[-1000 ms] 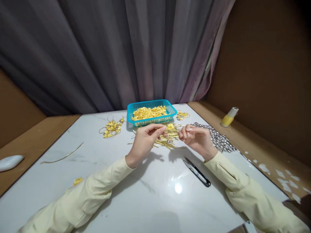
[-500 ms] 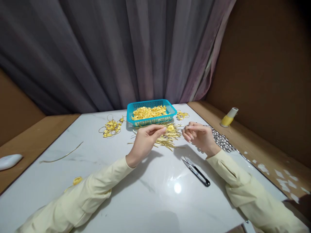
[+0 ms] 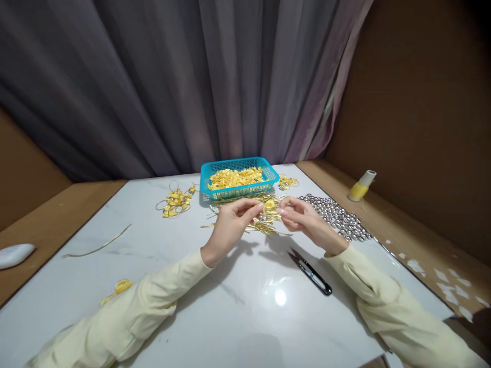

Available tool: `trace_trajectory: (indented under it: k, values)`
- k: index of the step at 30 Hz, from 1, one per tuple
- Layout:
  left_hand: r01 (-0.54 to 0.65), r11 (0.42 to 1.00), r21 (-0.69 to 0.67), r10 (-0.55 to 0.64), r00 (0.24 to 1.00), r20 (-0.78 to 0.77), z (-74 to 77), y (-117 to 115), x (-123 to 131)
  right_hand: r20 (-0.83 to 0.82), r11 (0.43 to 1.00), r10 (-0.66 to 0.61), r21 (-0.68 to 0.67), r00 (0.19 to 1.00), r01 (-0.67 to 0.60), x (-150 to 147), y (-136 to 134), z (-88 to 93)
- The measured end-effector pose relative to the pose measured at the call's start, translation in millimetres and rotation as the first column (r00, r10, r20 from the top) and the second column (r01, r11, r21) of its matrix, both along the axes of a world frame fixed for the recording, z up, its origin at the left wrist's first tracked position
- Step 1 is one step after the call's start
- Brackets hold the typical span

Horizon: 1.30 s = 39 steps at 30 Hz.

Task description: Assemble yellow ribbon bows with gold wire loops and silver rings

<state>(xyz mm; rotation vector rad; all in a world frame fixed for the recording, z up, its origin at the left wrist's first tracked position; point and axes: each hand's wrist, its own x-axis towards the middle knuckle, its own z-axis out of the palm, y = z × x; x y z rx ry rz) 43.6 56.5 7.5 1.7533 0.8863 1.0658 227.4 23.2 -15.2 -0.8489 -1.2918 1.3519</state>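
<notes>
My left hand (image 3: 238,220) pinches a small yellow ribbon bow (image 3: 270,205) between thumb and forefinger. A tiny silver bell (image 3: 263,217) shows just under the bow. My right hand (image 3: 301,217) is closed in a pinch at the bow's right side; what its fingertips hold is too small to make out. Below both hands lies a spread of gold twist cords (image 3: 270,228). A heap of silver bells (image 3: 337,214) lies beyond my right hand. Black-handled thread snips (image 3: 310,272) rest on the table in front of it.
A blue basket (image 3: 240,193) of yellow bows stands at the back. Bows on looped cords (image 3: 177,202) lie left of it, with a smaller bunch (image 3: 287,182) at right. A single cord (image 3: 97,248) and yellow ribbon (image 3: 118,291) lie left. A yellow-and-white bottle (image 3: 361,186) stands on the right ledge.
My right hand has moved left from above the silver bells to the bow, and its fingers have closed. My left hand stays almost where it was, still holding the bow.
</notes>
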Motion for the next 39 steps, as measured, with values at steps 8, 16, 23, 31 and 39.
trace_trajectory:
  k: [8,16,23,31,39]
  values:
    - [-0.013,1.0,0.005,0.013,1.0,-0.02,1.3,-6,3,0.215,0.994,0.106,-0.008,0.971,-0.107,-18,-5,0.1]
    - [0.073,0.997,0.006,-0.072,0.994,-0.087,8.4,-5,0,0.387,0.985,-0.151,0.136,0.91,0.106,-13,-5,-2.3]
    - [0.269,0.953,-0.137,-0.289,0.944,-0.16,9.7,-3,-1,0.48,0.974,-0.181,0.206,0.858,0.091,-11,-6,-0.9]
    - [0.365,0.762,-0.535,-0.438,0.899,-0.012,6.7,0,-5,0.513,0.976,-0.162,0.211,0.843,0.059,-7,-6,-1.8]
    - [0.221,0.953,-0.207,-0.262,0.944,-0.199,9.3,-4,-2,0.612,0.95,-0.211,0.311,0.762,0.013,-6,-10,3.1]
